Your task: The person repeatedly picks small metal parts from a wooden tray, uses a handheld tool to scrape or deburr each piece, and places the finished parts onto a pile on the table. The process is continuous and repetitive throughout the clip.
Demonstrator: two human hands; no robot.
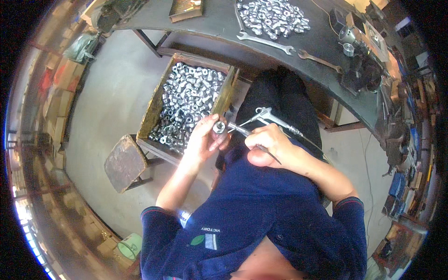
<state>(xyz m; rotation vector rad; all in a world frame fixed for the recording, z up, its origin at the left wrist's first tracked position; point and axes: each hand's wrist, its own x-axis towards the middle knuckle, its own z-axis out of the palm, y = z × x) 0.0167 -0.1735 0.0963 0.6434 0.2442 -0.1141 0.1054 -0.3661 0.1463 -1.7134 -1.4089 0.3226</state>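
Observation:
My left hand (203, 140) is closed on a shiny metal hex fitting (219, 127), its open end facing up. Just to the right, my right hand (268, 145) grips a slim metal rod-shaped tool (239, 129). The tool's tip points left at the fitting; whether they touch I cannot tell. A thin dark end of it sticks out below my right fingers. Across my lap lies a silver air blow gun (268, 115) with a hose. Beyond my left hand stands a wooden crate (151, 109) full of similar metal fittings (193, 91).
The dark workbench (212, 23) carries a heap of fittings (273, 17), a bright open-end wrench (266, 42), a rusty wrench (319, 60) and a small tray (185, 10). A worn stool (123, 163) stands left of the crate. Machine parts (361, 77) crowd the bench's right end.

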